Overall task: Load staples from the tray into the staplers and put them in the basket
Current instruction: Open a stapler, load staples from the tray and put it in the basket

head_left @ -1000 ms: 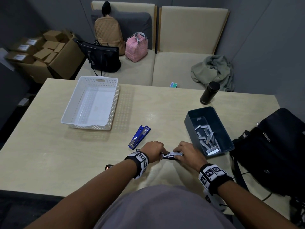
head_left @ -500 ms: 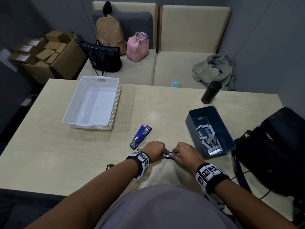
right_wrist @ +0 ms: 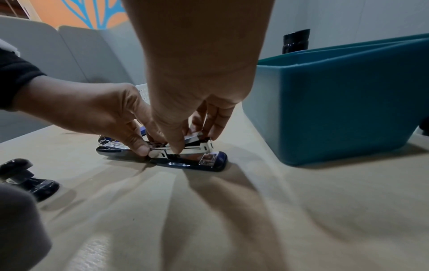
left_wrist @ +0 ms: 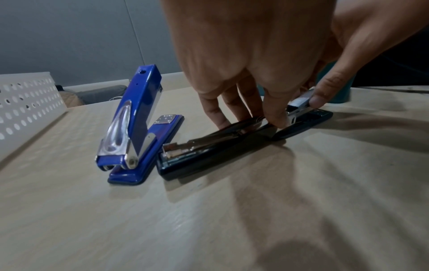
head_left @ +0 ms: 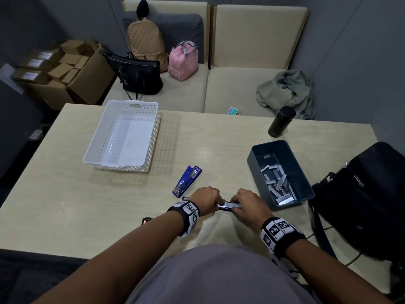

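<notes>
A dark blue stapler (head_left: 228, 206) lies opened flat on the table near its front edge. My left hand (head_left: 206, 197) grips its folded-back top arm (left_wrist: 209, 143), fingers curled down on it. My right hand (head_left: 247, 202) pinches a silver staple strip (right_wrist: 194, 137) tilted over the metal magazine (right_wrist: 185, 149). A bright blue stapler (head_left: 187, 181) stands half open just left of the dark stapler (left_wrist: 218, 155). The white perforated basket (head_left: 153, 137) sits empty at far left. The teal tray (head_left: 252, 159) holds several staple strips (head_left: 278, 183) to the right.
A black bottle (head_left: 281, 121) stands behind the tray. A black bag (head_left: 361, 205) takes up the table's right edge. A small dark glossy object (right_wrist: 25, 177) lies by my left forearm. Bags, cardboard boxes and a jacket are on the seats beyond the table.
Both hands stay on the dark stapler. The right hand has shifted only slightly over the magazine.
</notes>
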The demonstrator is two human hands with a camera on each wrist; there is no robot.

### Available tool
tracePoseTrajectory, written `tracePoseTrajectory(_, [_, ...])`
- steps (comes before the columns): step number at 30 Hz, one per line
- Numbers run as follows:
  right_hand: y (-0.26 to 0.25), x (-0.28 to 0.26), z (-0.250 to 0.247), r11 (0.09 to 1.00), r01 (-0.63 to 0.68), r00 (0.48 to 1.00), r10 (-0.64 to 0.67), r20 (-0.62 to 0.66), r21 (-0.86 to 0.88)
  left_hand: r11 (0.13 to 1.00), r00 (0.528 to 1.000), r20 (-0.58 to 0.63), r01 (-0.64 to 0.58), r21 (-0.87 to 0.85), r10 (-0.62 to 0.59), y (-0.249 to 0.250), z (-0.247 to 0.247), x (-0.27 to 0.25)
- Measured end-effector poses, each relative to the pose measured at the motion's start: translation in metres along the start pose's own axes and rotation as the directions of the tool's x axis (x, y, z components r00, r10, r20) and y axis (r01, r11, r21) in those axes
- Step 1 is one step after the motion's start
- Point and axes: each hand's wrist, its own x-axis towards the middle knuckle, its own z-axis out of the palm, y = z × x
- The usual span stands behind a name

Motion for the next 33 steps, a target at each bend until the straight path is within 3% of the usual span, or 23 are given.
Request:
tracePoseTrajectory(10, [0.006,0.001,-0.002,1.0,-0.017,0.998,0.018,0.06,-0.008,1.0,0.999,0.018,-0.029,0.001,0.029,-0.004,-0.001,-0.003])
tracePoseTrajectory(15, [0.018,0.002,-0.003,0.999,-0.045,0.995,0.041,0.095,0.031,0.985,0.992,0.104,-0.081,0.153,0.066,-0.026,-0.003,-0.017])
tracePoseTrajectory(19, [0.024,0.0,-0.003,0.996,-0.06,0.994,0.054,0.097,0.062,0.991,0.998,0.042,-0.044,0.128,0.039,-0.032,-0.023,-0.021])
tracePoseTrajectory(23, [0.017,-0.002,0.002,0.987,-0.061,0.998,0.057,0.034,0.147,0.991,0.994,-0.063,-0.082,0.109,0.089,-0.015,-0.053,-0.016])
tracePoseTrajectory(27, [0.011,-0.001,0.003,0.96,-0.063,0.995,0.04,0.091,0.272,0.99,0.99,-0.047,-0.126,0.07,0.129,0.005,-0.054,-0.011])
tracePoseTrajectory(29, [0.014,-0.001,0.003,0.951,-0.079,0.989,0.037,0.146,0.298,0.994,0.995,-0.019,-0.099,0.052,0.1,0.011,-0.042,-0.008])
tracePoseTrajectory(33, [0.025,0.001,0.001,0.89,-0.176,0.977,0.106,0.185,0.42,0.97,0.996,0.09,-0.008,0.244,-0.015,0.017,-0.015,-0.005])
